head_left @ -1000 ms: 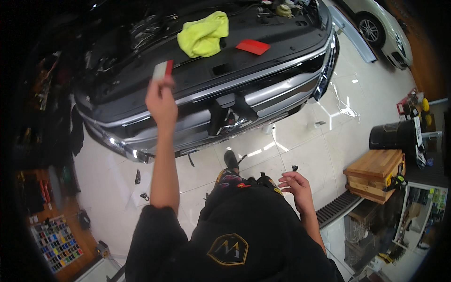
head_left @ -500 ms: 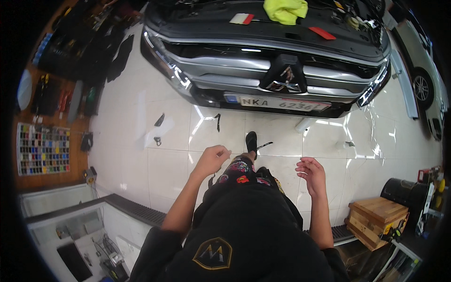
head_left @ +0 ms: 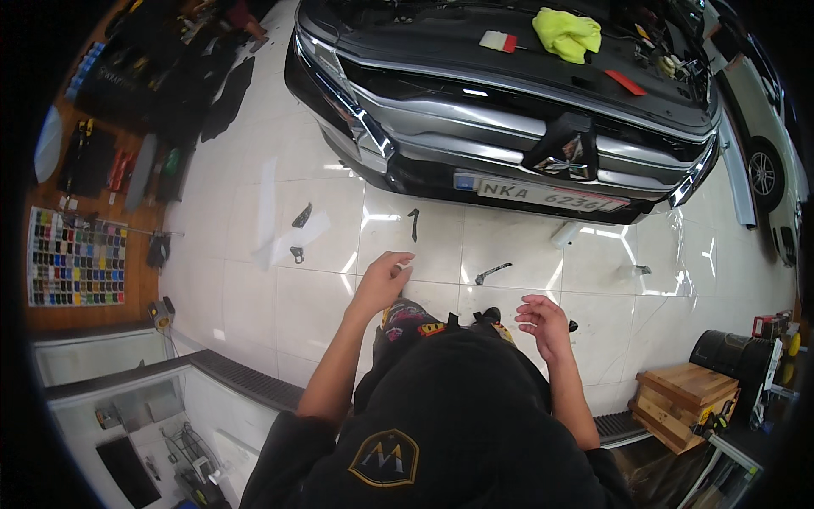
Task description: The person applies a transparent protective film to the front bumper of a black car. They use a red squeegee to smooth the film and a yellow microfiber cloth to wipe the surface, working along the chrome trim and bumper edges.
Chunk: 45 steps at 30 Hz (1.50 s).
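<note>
Both of my hands hang in front of me above the tiled floor. My left hand (head_left: 383,282) is loosely curled with thumb and fingers apart, and nothing shows in it. Its nearest loose thing is a thin black strip (head_left: 414,226) on the floor beyond. My right hand (head_left: 545,326) is empty, fingers spread and slightly bent. Another black strip (head_left: 493,272) lies on the tiles between and ahead of the hands. Ahead stands the front of a dark car (head_left: 441,127) with a chrome grille. A yellow-green cloth (head_left: 566,36) and a red flat piece (head_left: 625,82) rest on top of its front.
A white-and-red flat tool (head_left: 498,41) also lies on the car. Small black pieces (head_left: 302,215) and a pale cylinder (head_left: 565,234) are on the floor. A wooden box (head_left: 685,399) stands right; a white-topped bench (head_left: 161,424) is at lower left. Another car (head_left: 765,174) is far right.
The car and floor pieces have shifted rightward in view as I turn slightly left and step. My extended foot has drawn back. Both hands stay empty, held at about the same height.
</note>
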Motion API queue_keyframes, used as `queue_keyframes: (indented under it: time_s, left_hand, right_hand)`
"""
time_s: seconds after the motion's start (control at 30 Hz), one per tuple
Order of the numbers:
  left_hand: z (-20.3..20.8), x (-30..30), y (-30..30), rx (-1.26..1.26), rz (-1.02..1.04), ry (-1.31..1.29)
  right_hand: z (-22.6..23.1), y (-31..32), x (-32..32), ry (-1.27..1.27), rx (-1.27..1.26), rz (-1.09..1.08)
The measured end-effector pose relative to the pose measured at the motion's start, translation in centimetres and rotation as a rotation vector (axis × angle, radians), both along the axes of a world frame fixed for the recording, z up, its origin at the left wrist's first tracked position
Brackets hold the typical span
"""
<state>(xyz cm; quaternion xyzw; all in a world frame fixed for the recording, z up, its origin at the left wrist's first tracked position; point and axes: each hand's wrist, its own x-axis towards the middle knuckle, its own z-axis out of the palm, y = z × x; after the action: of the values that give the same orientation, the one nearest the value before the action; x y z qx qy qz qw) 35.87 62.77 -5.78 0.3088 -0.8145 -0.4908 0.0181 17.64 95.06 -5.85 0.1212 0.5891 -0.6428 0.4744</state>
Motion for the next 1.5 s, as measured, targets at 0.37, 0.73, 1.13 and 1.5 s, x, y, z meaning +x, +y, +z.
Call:
queue_keyframes:
  time_s: [0.37,0.73,1.13,1.5]
  left_hand:
    - [-5.4,8.9,-20.6,0.025,-0.076,-0.138]
    - [-4.9,6.4,-29.3,-0.114,-0.232,0.015]
    - [-12.4,13.7,-27.8,-0.09,-0.543,-0.4]
    - [-4.0,16.7,-29.9,-0.258,-0.09,-0.253]
  right_hand:
    - [0.3,-19.6,6.7,0.039,0.031,-0.171]
    - [1.0,-24.4,16.2,0.002,0.119,-0.121]
    - [-13.7,-12.4,14.2,0.269,0.575,-0.108]
    - [-26.8,1.6,24.3,-0.155,0.923,-0.01]
